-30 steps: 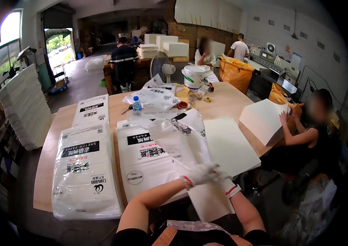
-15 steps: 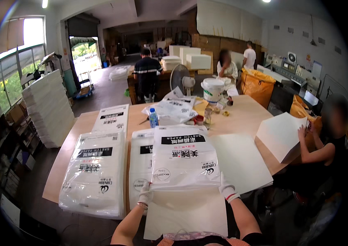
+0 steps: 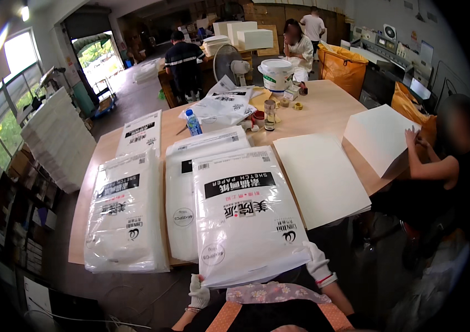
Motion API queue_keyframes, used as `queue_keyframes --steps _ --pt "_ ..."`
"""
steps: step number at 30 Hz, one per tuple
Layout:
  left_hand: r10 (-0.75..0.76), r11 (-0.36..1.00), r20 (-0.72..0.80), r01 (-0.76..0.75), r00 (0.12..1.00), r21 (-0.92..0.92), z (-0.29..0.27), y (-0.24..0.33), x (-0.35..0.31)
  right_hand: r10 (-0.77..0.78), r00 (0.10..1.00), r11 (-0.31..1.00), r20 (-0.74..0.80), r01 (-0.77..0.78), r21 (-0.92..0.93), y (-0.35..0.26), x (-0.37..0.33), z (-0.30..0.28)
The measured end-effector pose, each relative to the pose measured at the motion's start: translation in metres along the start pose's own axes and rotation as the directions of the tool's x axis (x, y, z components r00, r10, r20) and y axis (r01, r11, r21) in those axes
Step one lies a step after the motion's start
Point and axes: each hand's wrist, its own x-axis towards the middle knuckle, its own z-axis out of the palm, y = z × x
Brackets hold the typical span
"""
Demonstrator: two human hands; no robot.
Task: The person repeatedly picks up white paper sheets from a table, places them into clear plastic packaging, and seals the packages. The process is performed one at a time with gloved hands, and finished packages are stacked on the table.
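A clear printed plastic bag (image 3: 246, 221) with white paper in it lies slantwise before me, its near end at my apron. At its near left corner, my left hand (image 3: 198, 293), in a white knitted glove, is closed on the bag's edge. My right hand (image 3: 319, 265), gloved the same way, grips the near right corner, its fingers partly hidden by the plastic. Under the bag's left side are other printed bags (image 3: 179, 182). To the right lies a stack of blank white paper (image 3: 323, 180).
Filled bags (image 3: 127, 221) are piled at the table's left. A water bottle (image 3: 193, 123), a glass jar (image 3: 270, 115), tape rolls (image 3: 298, 105) and a white bucket (image 3: 276, 76) stand farther back. At the right, a co-worker's hands (image 3: 412, 135) hold a large white sheet (image 3: 381, 138).
The bag has come toward me over the blank paper that stuck out of it, covering nearly all of it. Both my hands have moved nearer my body with it. My view has tilted.
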Motion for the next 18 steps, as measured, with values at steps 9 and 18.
queue_keyframes --steps 9,18 --pt "0.698 0.716 0.053 -0.696 0.714 -0.055 -0.011 0.117 0.068 0.384 0.868 0.649 0.314 -0.496 0.577 0.091 0.024 0.044" --pt "0.682 0.667 -0.725 -0.489 0.097 0.562 -0.197 0.081 0.095 -0.156 0.893 0.684 0.422 -0.21 0.699 -0.188 0.107 0.187"
